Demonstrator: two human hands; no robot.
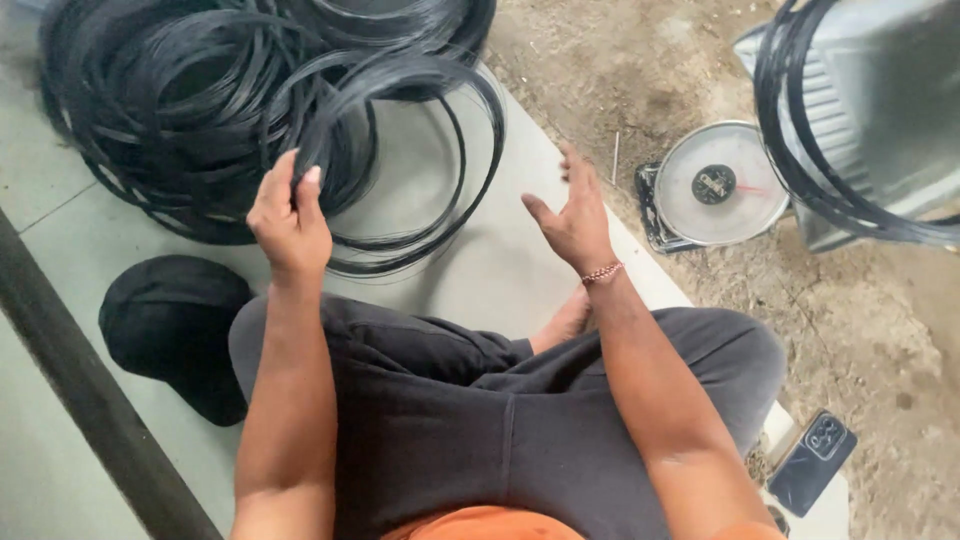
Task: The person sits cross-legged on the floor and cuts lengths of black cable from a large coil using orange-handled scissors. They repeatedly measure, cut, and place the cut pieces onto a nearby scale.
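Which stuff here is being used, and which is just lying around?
In use:
left hand gripping a black wire loop
black coil pile
right hand, open, empty

Lying about:
dial scale
black cap
phone

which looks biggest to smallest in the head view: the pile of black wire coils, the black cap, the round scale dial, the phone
1. pile of black wire coils, by far the largest.
2. black cap.
3. round scale dial, near the cap in size, so this pair is unsure.
4. phone, smallest, though it lies nearer the camera.
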